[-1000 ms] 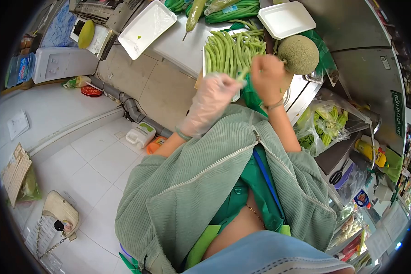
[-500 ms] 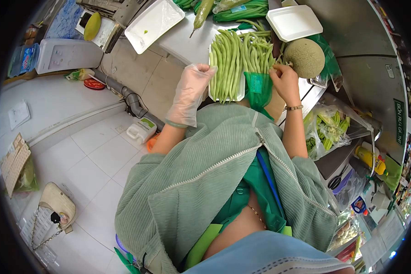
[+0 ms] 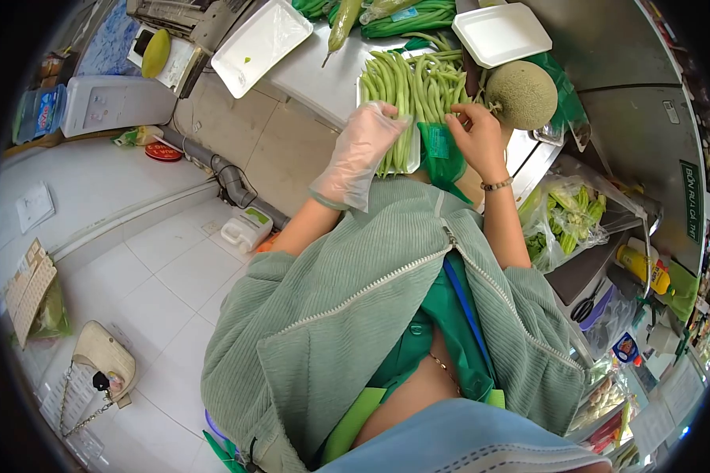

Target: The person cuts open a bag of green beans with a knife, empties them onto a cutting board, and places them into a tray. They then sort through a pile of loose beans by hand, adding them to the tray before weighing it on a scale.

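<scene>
Long green beans (image 3: 402,85) lie side by side on a white foam tray (image 3: 412,162). My left hand (image 3: 361,151), in a clear plastic glove, covers the tray's left side with its fingers curled against the beans. The bare right hand (image 3: 479,135) is bent at the right edge of the beans, thumb and fingertips at the bean ends; its exact grip is partly hidden. Below the right-hand beans, a green mesh wrap (image 3: 442,154) with a label hangs over the tray's front. A netted melon (image 3: 522,95) sits just beyond my right hand.
White foam trays stand at the back left (image 3: 262,46) and back right (image 3: 503,33). Bagged gourds (image 3: 343,27) and bundled beans (image 3: 410,20) lie behind. A plastic bag of green vegetables (image 3: 564,217) is at the right; scissors (image 3: 584,307) lie lower down.
My left hand has moved right, from the tray's edge onto the beans. The left-side beans are pushed together toward the right. My right hand has shifted slightly left along the beans.
</scene>
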